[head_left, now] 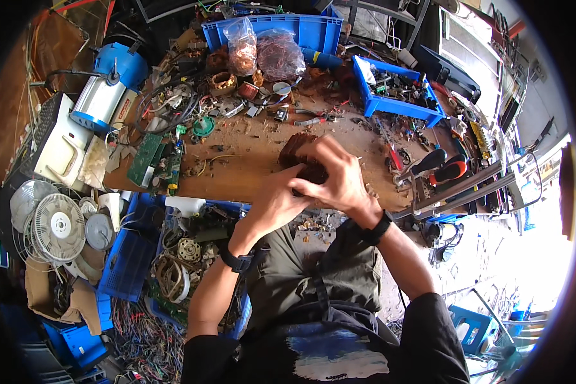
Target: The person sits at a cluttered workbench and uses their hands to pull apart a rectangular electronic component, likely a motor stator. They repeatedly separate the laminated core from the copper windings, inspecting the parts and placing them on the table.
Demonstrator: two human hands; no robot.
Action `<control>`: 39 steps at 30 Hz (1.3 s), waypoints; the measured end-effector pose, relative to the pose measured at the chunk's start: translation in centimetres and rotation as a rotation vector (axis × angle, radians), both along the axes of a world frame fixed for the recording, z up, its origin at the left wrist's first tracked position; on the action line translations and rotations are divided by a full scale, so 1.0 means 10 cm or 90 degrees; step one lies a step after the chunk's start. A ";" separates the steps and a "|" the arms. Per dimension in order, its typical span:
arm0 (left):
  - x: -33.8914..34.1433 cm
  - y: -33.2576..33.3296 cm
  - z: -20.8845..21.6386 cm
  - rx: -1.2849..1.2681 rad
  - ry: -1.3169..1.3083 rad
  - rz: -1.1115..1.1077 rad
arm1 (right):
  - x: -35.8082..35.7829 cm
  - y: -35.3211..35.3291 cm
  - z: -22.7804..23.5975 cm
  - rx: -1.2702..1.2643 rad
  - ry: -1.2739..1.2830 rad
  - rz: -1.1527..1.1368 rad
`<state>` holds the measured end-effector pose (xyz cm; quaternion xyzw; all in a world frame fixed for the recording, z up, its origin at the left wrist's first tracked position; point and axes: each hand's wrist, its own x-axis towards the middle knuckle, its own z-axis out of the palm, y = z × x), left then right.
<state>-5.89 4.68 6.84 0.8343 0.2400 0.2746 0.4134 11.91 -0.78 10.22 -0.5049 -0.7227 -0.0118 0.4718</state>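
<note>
My left hand (pixel 276 197) and my right hand (pixel 339 173) meet over the front edge of the wooden bench. Between them is a dark reddish-brown copper coil (pixel 293 148), and the fingers of both hands curl round it. Its far side shows past my fingers; the rest is covered by them. A pair of pliers (pixel 313 118) with red handles lies beyond the coil. Farther back stand more copper windings (pixel 223 83) and a clear bag of copper wire (pixel 280 56).
A blue crate (pixel 400 115) of small parts stands at the back right. Screwdrivers (pixel 432 160) lie to the right. Green circuit boards (pixel 148 157) rest on the left of the bench. Below it are blue bins (pixel 127 256) of scrap and a white fan (pixel 60 224).
</note>
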 end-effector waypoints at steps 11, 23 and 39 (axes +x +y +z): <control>0.03 -0.11 -0.12 -0.342 -0.214 0.015 | 0.29 -0.01 -0.13 -0.306 0.172 -0.002; 0.14 -0.11 -0.35 -0.286 -0.251 0.217 | 0.26 0.06 -0.27 -0.267 0.199 -0.056; -0.24 -0.03 -0.23 0.232 0.193 0.098 | 0.14 0.01 -0.21 -0.418 0.573 0.034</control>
